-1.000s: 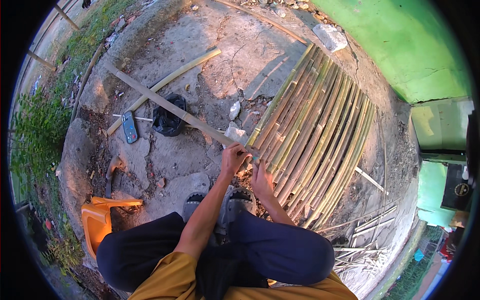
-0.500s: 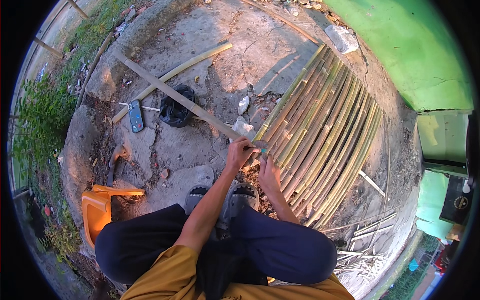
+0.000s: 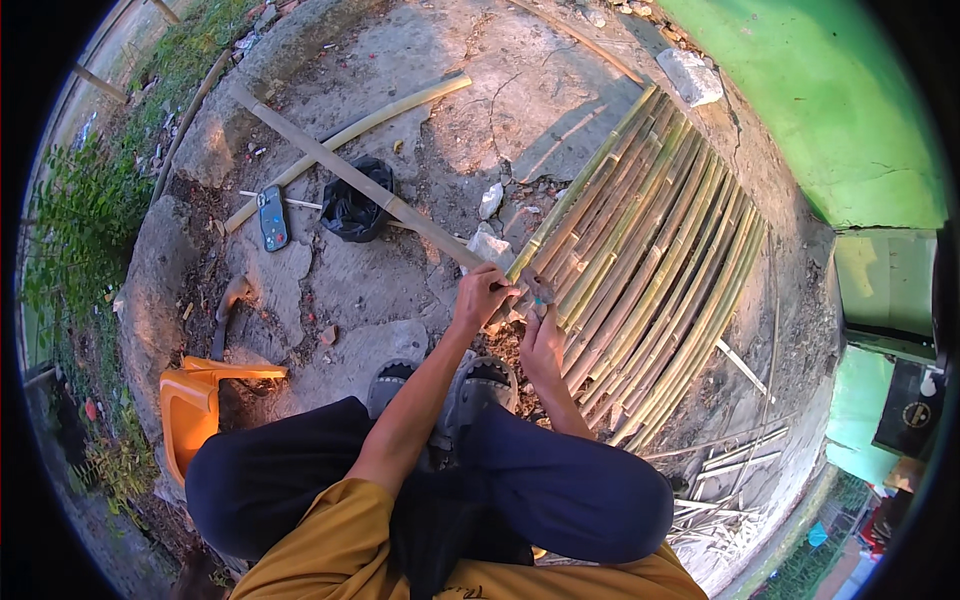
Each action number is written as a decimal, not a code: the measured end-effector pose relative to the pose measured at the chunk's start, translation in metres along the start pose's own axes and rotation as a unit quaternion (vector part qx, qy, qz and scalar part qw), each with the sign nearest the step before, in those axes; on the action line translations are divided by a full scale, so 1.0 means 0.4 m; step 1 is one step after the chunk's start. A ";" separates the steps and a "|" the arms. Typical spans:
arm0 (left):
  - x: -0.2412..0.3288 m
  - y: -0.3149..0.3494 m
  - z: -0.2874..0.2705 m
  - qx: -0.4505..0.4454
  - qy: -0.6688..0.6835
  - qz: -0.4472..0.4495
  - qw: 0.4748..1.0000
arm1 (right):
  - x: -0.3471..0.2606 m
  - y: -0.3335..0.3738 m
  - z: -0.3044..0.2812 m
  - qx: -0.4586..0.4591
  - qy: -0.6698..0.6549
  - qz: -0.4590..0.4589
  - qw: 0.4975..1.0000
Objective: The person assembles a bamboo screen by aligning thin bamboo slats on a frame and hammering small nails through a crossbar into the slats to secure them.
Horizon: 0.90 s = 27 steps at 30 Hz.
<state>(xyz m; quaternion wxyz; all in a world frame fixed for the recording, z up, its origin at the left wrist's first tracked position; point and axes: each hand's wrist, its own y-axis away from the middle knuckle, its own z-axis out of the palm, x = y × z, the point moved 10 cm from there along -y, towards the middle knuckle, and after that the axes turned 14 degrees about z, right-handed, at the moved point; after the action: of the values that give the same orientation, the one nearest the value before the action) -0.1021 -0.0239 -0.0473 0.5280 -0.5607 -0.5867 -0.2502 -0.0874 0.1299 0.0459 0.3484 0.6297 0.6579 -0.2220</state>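
Note:
My left hand is closed in a pinch over the near end of a long bamboo strip; whatever small thing its fingertips hold is too small to make out. Just to its right, my right hand grips a small hammer with a bit of teal near its head. The hammer head stands slightly apart from my left fingertips. Beside both hands, several bamboo strips lie side by side as a slatted panel, its near left corner close to the hammer.
A second bamboo strip crosses under the long one. Around them lie a black plastic bag, a phone and a curved dark-bladed tool. An orange plastic chair sits at left, thin slivers at lower right, a green wall beyond.
The hammer head has drawn away from my left fingertips, a little to the right. My left hand keeps its pinch at the strip's end. The whole view has shifted slightly.

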 end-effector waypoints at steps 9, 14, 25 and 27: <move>0.025 0.016 -0.015 0.001 0.023 -0.046 0.999 | 0.075 0.000 0.010 -0.001 0.038 0.046 0.998; -0.027 0.104 -0.077 0.082 0.003 -0.117 0.990 | 0.062 0.009 0.000 -0.008 -0.020 0.062 0.998; -0.099 0.127 -0.033 0.014 -0.004 -0.273 0.962 | 0.085 0.009 0.071 -0.028 0.077 0.014 0.997; -0.104 0.141 -0.039 0.025 -0.004 -0.274 0.962 | 0.076 0.007 0.070 -0.057 0.076 0.039 0.995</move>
<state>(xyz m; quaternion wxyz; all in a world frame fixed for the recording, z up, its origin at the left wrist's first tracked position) -0.0527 -0.0402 -0.0966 0.4506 -0.3668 -0.7258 -0.3683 -0.0787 0.1304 0.0055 0.3411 0.6488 0.6692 -0.1221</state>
